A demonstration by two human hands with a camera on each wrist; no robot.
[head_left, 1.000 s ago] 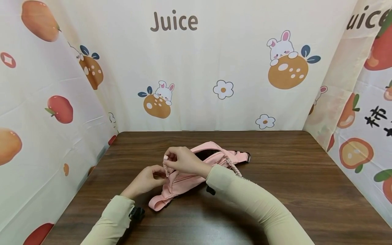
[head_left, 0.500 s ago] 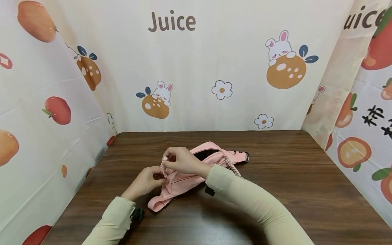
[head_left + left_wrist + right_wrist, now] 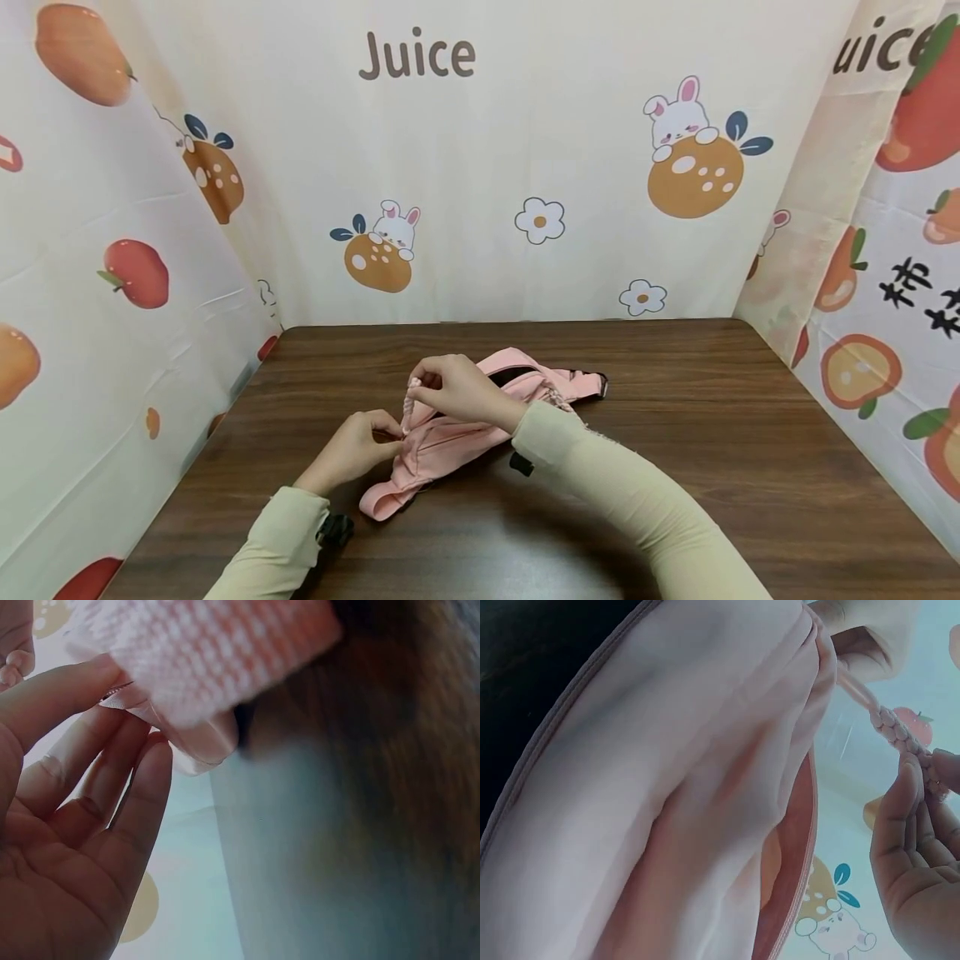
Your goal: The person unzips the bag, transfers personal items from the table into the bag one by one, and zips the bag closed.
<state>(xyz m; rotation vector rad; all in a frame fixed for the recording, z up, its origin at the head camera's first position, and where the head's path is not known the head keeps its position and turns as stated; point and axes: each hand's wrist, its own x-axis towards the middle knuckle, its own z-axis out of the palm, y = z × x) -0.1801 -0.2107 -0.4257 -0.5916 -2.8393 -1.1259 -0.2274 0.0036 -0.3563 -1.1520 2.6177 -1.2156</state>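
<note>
A pink waist bag [image 3: 453, 450] lies slantwise on the table, its dark main opening [image 3: 513, 374] gaping at the top. At the bag's left end, my left hand [image 3: 352, 450] pinches the fabric edge between thumb and fingers; the left wrist view shows the zipper edge at those fingertips. Just above, my right hand [image 3: 463, 390] pinches a braided cord zipper pull [image 3: 408, 408], which stands taut from the bag's end. In the right wrist view the braided pull [image 3: 896, 731] runs from the left hand's fingers to the right hand's fingertips. The zipper slider itself is hidden.
A second braided pull [image 3: 557, 398] hangs near the bag's right part, partly behind the right sleeve. A strap with a buckle [image 3: 602, 385] ends at the right; a strap loop [image 3: 384, 502] lies at the lower left. Fruit-print curtains [image 3: 480, 167] enclose the brown table [image 3: 675, 467].
My right hand has moved slightly right and up, drawing the braided pull straighter. My left fingers have come closer together on the bag's end. The bag has barely moved.
</note>
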